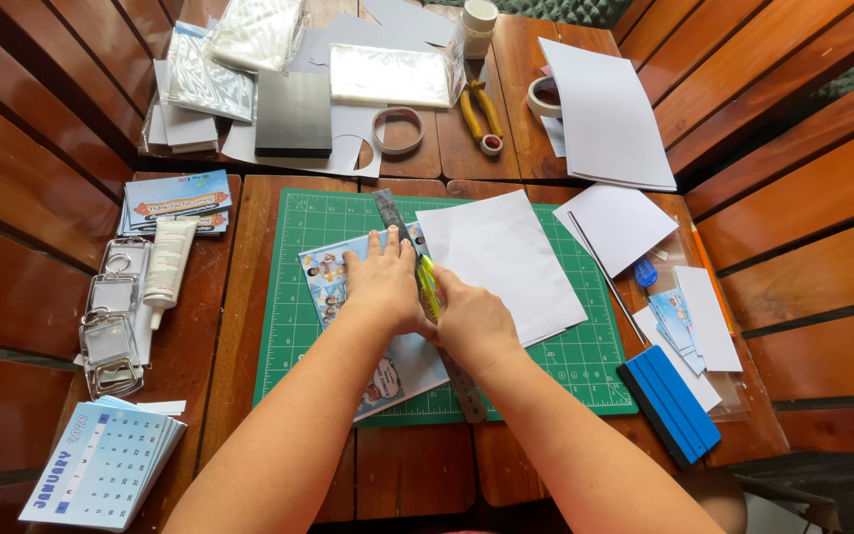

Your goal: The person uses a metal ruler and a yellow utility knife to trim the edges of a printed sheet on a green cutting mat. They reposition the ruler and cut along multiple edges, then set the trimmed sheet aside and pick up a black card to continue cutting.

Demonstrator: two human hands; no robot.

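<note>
Pressing down with your left hand (384, 280), you keep its fingers spread flat on a metal ruler (425, 297) and on the printed photo sheet (326, 280) under it. Your right hand (473, 318) is curled tight around a yellow craft knife (429, 285), right beside the ruler's edge. Both hands touch each other near the middle of the green cutting mat (298, 326), which lies on the wooden counter (229, 326).

The photo sheet looks thin, light and bendy. It will likely slide on the mat if you let go, so hold it down with a flat hand, not with a pinch. Its shiny face may mark easily, so keep your fingertips on the ruler where you can.

The ruler looks stiff and hard. It can slip sideways on glossy paper, so push straight down near its middle, with your fingers well back from the cutting edge.

The knife is small and light, but its tip is sharp and hidden behind your hand. Hold it by the yellow body only.

A plain white paper sheet (501, 262) lies just to the right, partly under your right hand. It is soft and floppy too. A blue squeegee (672, 403) rests near the mat's right corner.
</note>
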